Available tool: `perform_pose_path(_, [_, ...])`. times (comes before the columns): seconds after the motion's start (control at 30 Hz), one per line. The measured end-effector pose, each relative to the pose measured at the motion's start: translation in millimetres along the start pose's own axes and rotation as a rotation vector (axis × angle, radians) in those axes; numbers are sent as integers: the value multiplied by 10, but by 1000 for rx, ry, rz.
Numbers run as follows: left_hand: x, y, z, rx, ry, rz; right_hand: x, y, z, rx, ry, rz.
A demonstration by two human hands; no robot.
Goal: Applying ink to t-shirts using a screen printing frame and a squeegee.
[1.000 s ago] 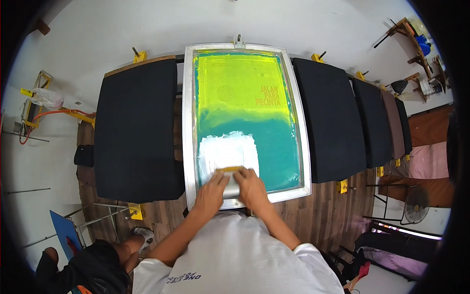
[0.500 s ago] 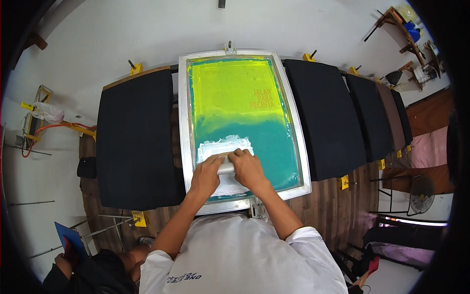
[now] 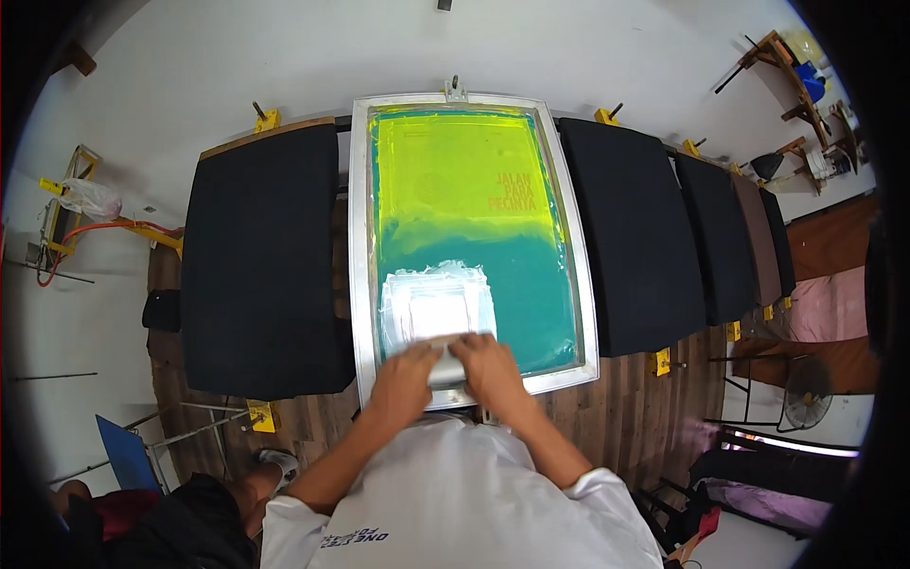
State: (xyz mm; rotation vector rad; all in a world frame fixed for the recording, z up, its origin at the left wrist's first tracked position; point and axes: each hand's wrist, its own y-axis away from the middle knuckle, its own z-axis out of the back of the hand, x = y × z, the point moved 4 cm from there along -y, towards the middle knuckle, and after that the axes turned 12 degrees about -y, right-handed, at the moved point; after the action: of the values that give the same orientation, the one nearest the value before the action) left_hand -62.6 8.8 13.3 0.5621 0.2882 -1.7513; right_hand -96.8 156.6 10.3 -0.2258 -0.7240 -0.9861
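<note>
A silver-framed print screen [image 3: 586, 303] fills the centre, its mesh yellow-green above and teal below, with orange lettering at upper right. A patch of white ink [image 3: 436, 299] lies on the lower left of the mesh. My left hand [image 3: 403, 379] and my right hand [image 3: 488, 377] both grip a metal-handled squeegee [image 3: 445, 370] at the lower edge of that patch, near the frame's near side. The squeegee is blurred and its blade is hidden.
Black-covered platens [image 3: 261, 256] flank the screen on both sides, on yellow fittings [image 3: 661, 362]. At lower left are a seated person's leg [image 3: 254, 488] and a blue board [image 3: 128, 455]. A fan [image 3: 806, 398] stands at right; wall shelves [image 3: 796, 90] hang at upper right.
The squeegee and both my hands went up over the white ink half a second ago and are now back down toward me. At lower left, the other person's hand and blue board have shifted.
</note>
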Motion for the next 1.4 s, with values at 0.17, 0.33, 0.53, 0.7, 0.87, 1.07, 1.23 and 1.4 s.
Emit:
perform_pose_path(0.17, [325,-728,226,-78,9,72,-187,-819,173,3,49,-26])
perform_pose_path(0.33, [349,-835,224,59,-11,107,-299,-948,137,26,9,-38])
perform_pose_path(0.53, [237,-305,-51,-53,81,52,-147,-392,-23,-18,-66,-20])
perform_pose_path(0.7, [41,80,-145,23,22,65,5,72,-138,22,-51,-71])
perform_pose_path(0.87, [109,-21,-86,111,68,16,167,66,-9,62,73,-140])
perform_pose_path(1.07, [421,-323,-134,-44,19,-198,248,-227,-138,-288,543,-55])
perform_pose_path(1.23, [503,-110,-249,-68,-4,-151,192,-138,-501,-190,594,-40])
perform_pose_path(1.4, [374,44,-49,-61,-83,-84,295,-130,-349,-62,388,-4])
